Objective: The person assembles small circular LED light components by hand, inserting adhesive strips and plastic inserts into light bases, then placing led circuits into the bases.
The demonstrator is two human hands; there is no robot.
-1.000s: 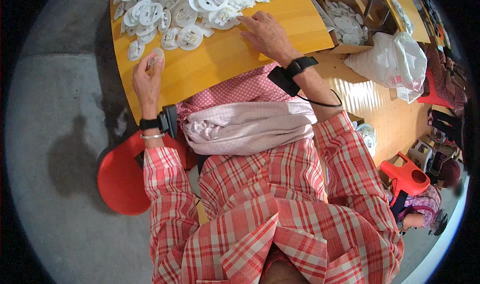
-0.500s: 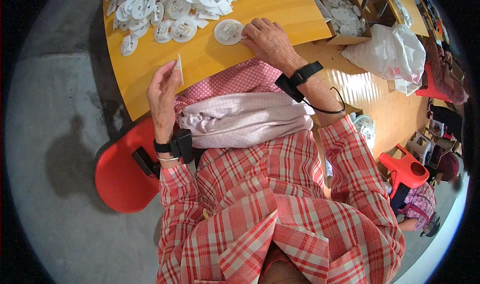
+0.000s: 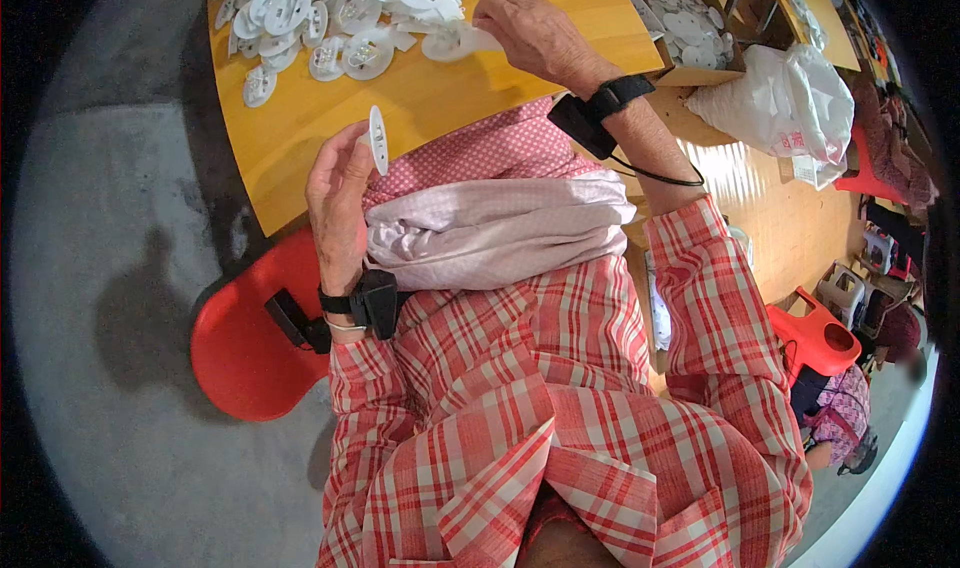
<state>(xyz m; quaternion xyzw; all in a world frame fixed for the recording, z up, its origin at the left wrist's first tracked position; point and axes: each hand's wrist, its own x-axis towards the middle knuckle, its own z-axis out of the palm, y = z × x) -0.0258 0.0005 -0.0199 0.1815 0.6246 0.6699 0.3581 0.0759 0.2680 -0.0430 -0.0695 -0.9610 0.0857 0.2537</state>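
My left hand holds a thin white plastic disc on edge between thumb and fingers, just off the table's near edge. Small holes or slots show on its face. My right hand is over the tabletop with its fingers bent down. At their tips is a second white plastic disc, smeared by motion, its right side running up to the fingers. Beyond and to the left lies a heap of white discs and loose plastic parts. Black straps with small boxes are on both my wrists.
The yellow wooden table ends close to my lap. To the right stand a cardboard box of white parts and a white plastic bag. A red chair is at my left, a red stool and another person at far right.
My right hand has moved farther over the table, and the disc at its fingertips has shifted toward the heap. My left hand moved slightly right and turned its disc to show more of its face.
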